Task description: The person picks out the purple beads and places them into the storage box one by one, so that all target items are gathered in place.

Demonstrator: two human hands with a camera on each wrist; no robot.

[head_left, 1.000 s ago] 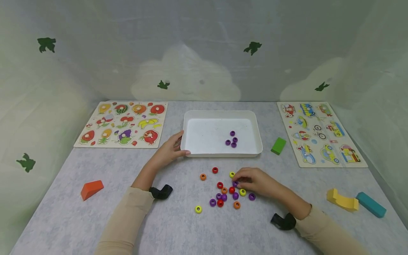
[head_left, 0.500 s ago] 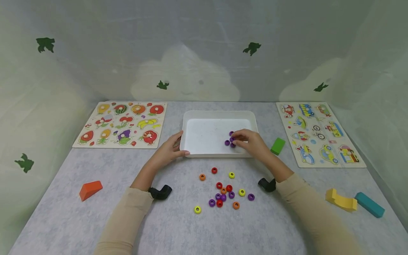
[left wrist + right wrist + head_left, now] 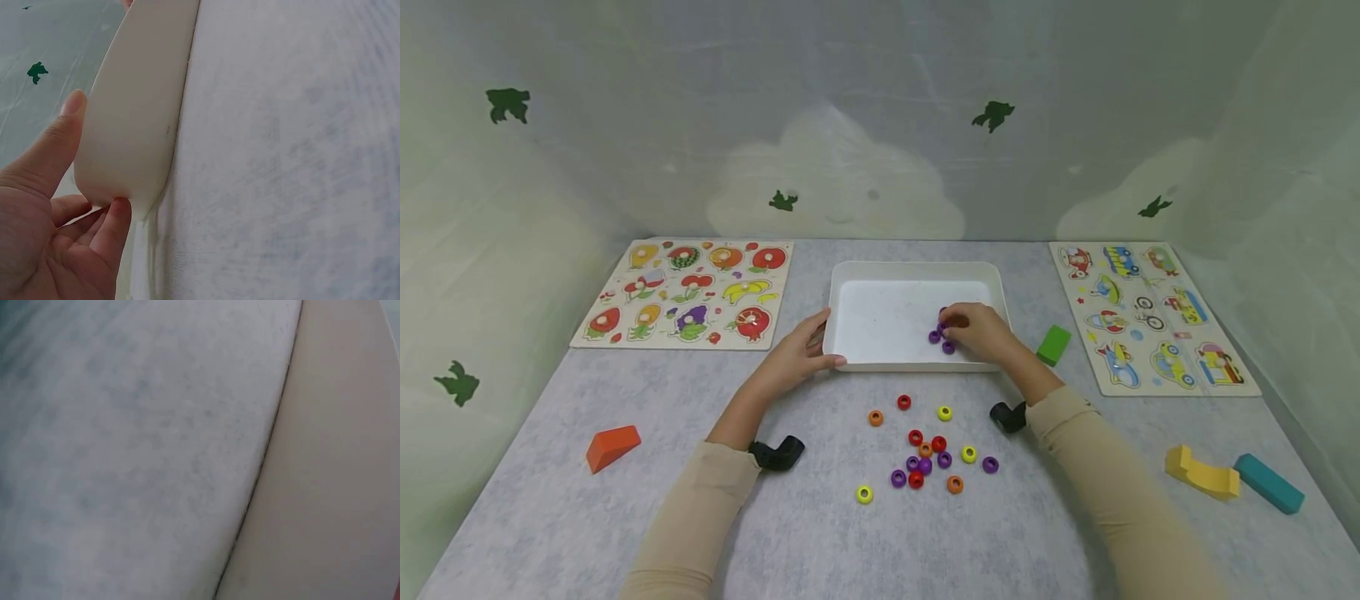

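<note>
A shallow white tray (image 3: 887,321) sits on the table in the middle of the head view. My left hand (image 3: 793,354) grips its near left corner; in the left wrist view the thumb lies along the rim and the fingers (image 3: 115,228) press the outer corner. My right hand (image 3: 981,333) reaches over the near right part of the tray, fingertips curled down at a small cluster of purple beads (image 3: 948,347) and pinching a purple bead (image 3: 942,328), partly hidden by the fingers. The right wrist view shows the tray's outer side (image 3: 331,462), mostly without the hand.
Loose red, orange, yellow (image 3: 968,454) and purple beads lie before the tray. A fruit puzzle board (image 3: 685,292) stands left, a vehicle puzzle board (image 3: 1150,317) right. Green (image 3: 1054,345), orange (image 3: 613,448), yellow (image 3: 1202,473) and teal (image 3: 1270,483) blocks lie around.
My right hand has carried a purple bead from the loose beads up into the tray, then lowered among the purple beads there, which shifted slightly. My left hand has stayed on the corner.
</note>
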